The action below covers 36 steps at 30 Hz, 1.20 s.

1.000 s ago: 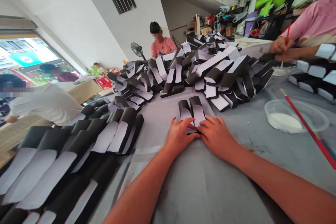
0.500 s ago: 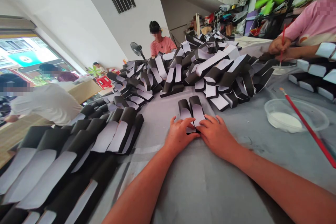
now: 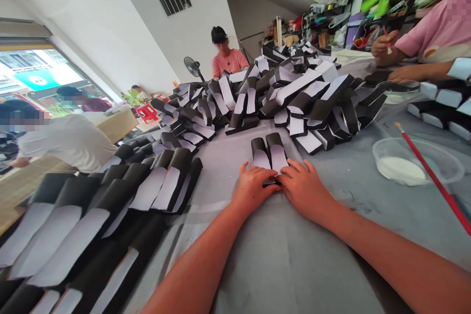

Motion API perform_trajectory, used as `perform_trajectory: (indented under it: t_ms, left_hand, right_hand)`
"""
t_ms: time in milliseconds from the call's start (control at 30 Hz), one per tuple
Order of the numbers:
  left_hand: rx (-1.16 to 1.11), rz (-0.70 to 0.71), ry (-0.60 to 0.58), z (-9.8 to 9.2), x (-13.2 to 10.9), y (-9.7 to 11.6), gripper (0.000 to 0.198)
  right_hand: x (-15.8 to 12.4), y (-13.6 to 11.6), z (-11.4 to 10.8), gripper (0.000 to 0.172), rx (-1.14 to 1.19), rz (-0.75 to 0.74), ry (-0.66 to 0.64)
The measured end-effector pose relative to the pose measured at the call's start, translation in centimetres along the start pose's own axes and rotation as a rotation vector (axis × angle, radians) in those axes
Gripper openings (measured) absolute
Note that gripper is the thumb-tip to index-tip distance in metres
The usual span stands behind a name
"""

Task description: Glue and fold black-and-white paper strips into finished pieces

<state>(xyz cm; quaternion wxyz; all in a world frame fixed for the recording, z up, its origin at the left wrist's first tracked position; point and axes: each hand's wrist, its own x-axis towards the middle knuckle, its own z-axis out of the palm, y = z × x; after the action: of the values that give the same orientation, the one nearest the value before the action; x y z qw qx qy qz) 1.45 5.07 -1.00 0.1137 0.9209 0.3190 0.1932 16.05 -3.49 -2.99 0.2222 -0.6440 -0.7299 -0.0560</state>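
Two slipper-shaped black and white paper pieces (image 3: 278,154) lie side by side on the grey-covered table (image 3: 272,255), black rounded ends pointing away from me. My left hand (image 3: 255,184) is closed on the near end of the left piece, thumb low and fingers over the white part. On the near end of the right piece, my right hand (image 3: 303,181) is closed too, its fingertips meeting those of the left. The fingers cover the near ends, so the exact grip is partly hidden.
A big heap of similar paper pieces (image 3: 250,93) fills the far table, with stacked rows (image 3: 69,206) at left. To the right, a red brush (image 3: 434,176) rests across a clear plastic bowl (image 3: 382,169) of white paste. A co-worker's hand (image 3: 384,49) holds another brush.
Both my hands stay at the near ends of the two paper pieces, with only slight finger movement. The co-worker at right has raised the brush from the far bowl.
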Motion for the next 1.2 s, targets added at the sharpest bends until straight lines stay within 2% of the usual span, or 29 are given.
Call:
perform_trajectory:
  t_ms: [267,400,533,633,800,933,1033,1200]
  left_hand:
    - [-0.006,0.032,-0.028,-0.1,0.0,0.0,0.012]
    - [0.0,0.074,-0.026,-0.2,-0.1,0.0,0.012]
    - [-0.001,0.128,-0.01,-0.4,-0.3,0.1,0.021]
    - [0.018,0.14,-0.002,-0.6,-0.3,0.2,0.03]
    - [0.076,0.189,-0.002,-0.8,-0.4,0.4,0.037]
    - [0.113,0.266,-0.009,-0.9,-0.5,0.7,0.041]
    - [0.117,0.312,-0.025,-1.0,-0.5,0.8,0.04]
    - [0.105,0.39,-0.012,-1.0,-0.6,0.9,0.038]
  right_hand:
    - [0.1,-0.2,-0.6,0.028,0.057,0.001,-0.063]
    - [0.1,-0.3,-0.8,0.03,0.084,-0.01,-0.063]
    - [0.0,-0.2,-0.9,0.031,0.132,-0.011,-0.008]
    - [-0.2,-0.1,-1.0,0.029,0.204,0.005,0.1]
    - [-0.1,0.3,-1.1,0.03,0.31,0.107,0.43]
    - [0.5,1.0,-1.5,0.027,0.212,0.153,0.523]
    - [0.8,1.8,-2.1,0.026,0.069,0.099,0.438]
    - [0.9,2.7,-2.8,0.031,-0.008,0.023,0.132]
